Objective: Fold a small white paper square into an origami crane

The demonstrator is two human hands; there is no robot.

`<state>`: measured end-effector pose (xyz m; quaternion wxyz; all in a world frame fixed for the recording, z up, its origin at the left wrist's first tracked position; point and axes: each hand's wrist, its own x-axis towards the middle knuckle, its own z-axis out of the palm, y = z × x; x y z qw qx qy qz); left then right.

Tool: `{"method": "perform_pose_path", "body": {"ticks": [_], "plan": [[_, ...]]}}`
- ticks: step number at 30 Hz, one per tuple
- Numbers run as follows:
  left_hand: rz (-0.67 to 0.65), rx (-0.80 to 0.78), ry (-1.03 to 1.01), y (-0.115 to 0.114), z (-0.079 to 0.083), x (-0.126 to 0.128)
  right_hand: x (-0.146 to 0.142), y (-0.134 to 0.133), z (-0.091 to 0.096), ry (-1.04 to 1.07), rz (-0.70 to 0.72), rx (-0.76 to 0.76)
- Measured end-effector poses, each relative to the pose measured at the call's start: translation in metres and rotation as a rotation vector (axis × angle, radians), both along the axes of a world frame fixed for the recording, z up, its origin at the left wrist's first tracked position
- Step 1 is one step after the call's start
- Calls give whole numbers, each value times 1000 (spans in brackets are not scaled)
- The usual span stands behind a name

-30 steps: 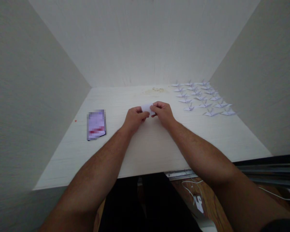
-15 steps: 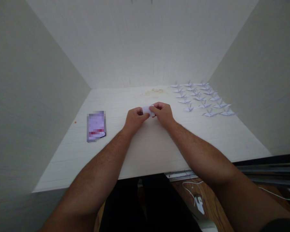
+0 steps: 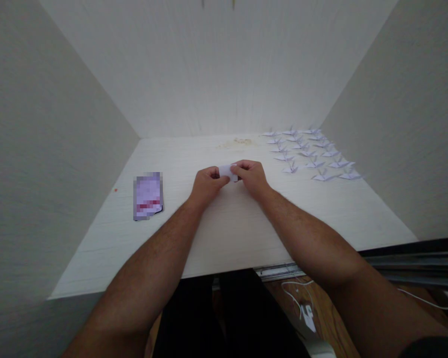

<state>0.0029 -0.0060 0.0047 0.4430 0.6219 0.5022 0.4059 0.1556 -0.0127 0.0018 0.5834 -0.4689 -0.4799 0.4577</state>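
Note:
A small piece of white paper is pinched between my two hands above the middle of the table. My left hand grips its left side, the thumb lying along the lower edge. On the right side, my right hand holds the paper between thumb and curled fingers. The fingers behind the paper are partly hidden, and its folds are too small to make out. Several white folded paper cranes stand in rows on the table to the right of my hands.
A pixelated purple pad-like item lies on the white table at left, with a small orange speck beside it. Walls enclose the table's back and sides. Below the front edge, a white cable lies on the wooden floor.
Both hands keep their hold on the paper and have barely moved. The whole view has shifted very slightly.

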Motion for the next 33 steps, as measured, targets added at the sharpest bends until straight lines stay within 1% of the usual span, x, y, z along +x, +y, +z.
{"method": "perform_pose_path", "body": {"ticks": [14,21,24,26,33], "plan": [[-50,-56,-21,-4,10,-1,5,0,1,-87,22,10],[-71,-65,-64,0,3,-2,4,0,0,-135,37,40],[-59,-61,-113,1,0,-2,3,0,-2,-142,84,33],[-59,-64,-126,1,0,-2,2,0,-1,-134,103,12],[-103,-67,-111,2,2,-3,3,-1,5,-80,83,-18]]}}
